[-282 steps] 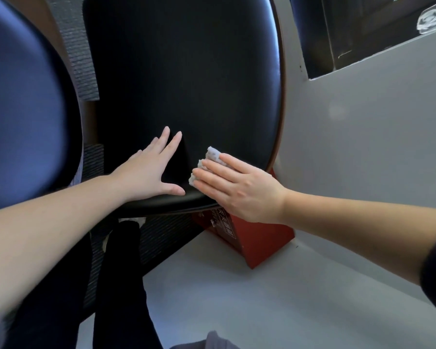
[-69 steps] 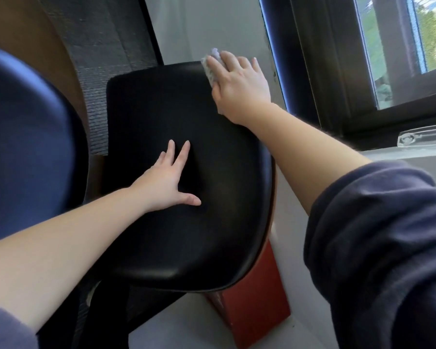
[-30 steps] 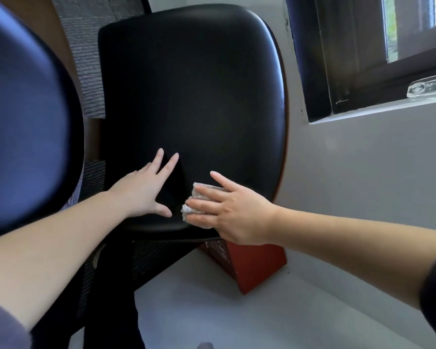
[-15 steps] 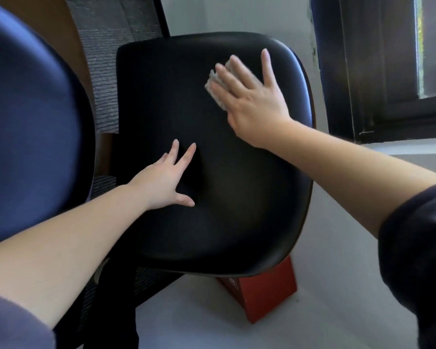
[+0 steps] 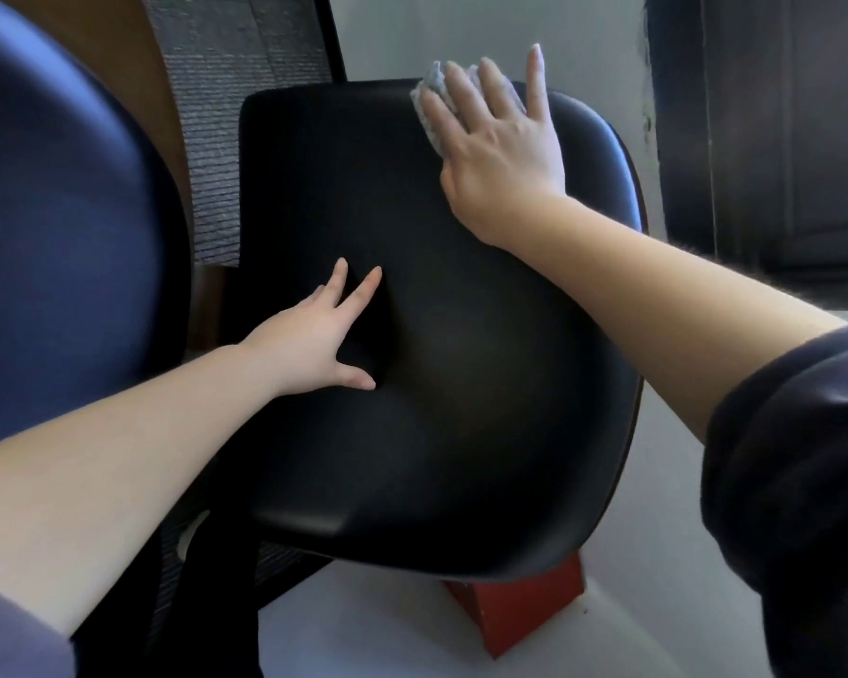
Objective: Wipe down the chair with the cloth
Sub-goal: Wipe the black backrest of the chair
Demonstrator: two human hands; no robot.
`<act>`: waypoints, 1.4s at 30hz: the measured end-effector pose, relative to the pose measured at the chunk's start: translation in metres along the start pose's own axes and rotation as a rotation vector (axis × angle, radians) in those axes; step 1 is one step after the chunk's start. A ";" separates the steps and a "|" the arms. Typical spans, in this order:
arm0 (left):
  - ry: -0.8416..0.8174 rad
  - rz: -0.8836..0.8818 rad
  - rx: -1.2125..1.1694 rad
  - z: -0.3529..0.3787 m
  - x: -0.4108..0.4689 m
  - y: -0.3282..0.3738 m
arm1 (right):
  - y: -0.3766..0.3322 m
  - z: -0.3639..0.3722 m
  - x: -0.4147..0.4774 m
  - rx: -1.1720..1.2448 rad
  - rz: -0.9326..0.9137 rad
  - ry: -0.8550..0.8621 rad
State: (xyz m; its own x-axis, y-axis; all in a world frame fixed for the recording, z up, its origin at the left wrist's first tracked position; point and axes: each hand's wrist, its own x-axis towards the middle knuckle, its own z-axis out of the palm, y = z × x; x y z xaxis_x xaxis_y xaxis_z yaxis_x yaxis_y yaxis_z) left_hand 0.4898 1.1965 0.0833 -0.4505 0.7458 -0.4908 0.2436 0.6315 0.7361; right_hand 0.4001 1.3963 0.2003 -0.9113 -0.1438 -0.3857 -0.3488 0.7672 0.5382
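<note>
A black padded chair (image 5: 461, 384) fills the middle of the view, its surface facing me. My right hand (image 5: 495, 139) lies flat with straight, spread fingers at the chair's top edge and presses a small pale grey cloth (image 5: 429, 97) against the black surface. Most of the cloth is hidden under the fingers; only its left part shows. My left hand (image 5: 314, 340) rests flat on the middle left of the chair, fingers straight and thumb spread.
A blue rounded chair back (image 5: 60, 227) stands close on the left. A red box (image 5: 520, 609) sits on the white floor under the chair. A grey wall and a dark window frame (image 5: 755, 139) are on the right. Grey woven panel (image 5: 236, 115) behind the chair.
My right hand has slid the cloth further up the black surface, from the upper part to the top edge. My left hand has stayed in place on the chair.
</note>
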 end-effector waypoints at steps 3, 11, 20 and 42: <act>-0.022 -0.002 -0.010 0.008 -0.007 -0.002 | -0.010 0.002 -0.022 -0.064 -0.142 -0.031; -0.094 0.009 0.014 0.038 -0.034 -0.008 | -0.065 0.013 -0.097 0.040 -0.415 -0.234; -0.171 0.008 0.007 0.067 -0.063 -0.013 | -0.105 0.014 -0.172 0.157 -0.528 -0.342; -0.220 -0.032 0.146 0.090 -0.117 -0.006 | -0.135 0.000 -0.273 -0.067 -0.922 -0.237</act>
State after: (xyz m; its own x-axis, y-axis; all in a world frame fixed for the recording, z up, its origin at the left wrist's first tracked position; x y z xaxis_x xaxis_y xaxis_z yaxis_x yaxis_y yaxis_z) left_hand 0.6182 1.1248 0.0942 -0.2663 0.7432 -0.6138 0.3607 0.6673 0.6516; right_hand 0.6958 1.3322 0.2324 -0.2057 -0.5379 -0.8176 -0.9261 0.3770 -0.0150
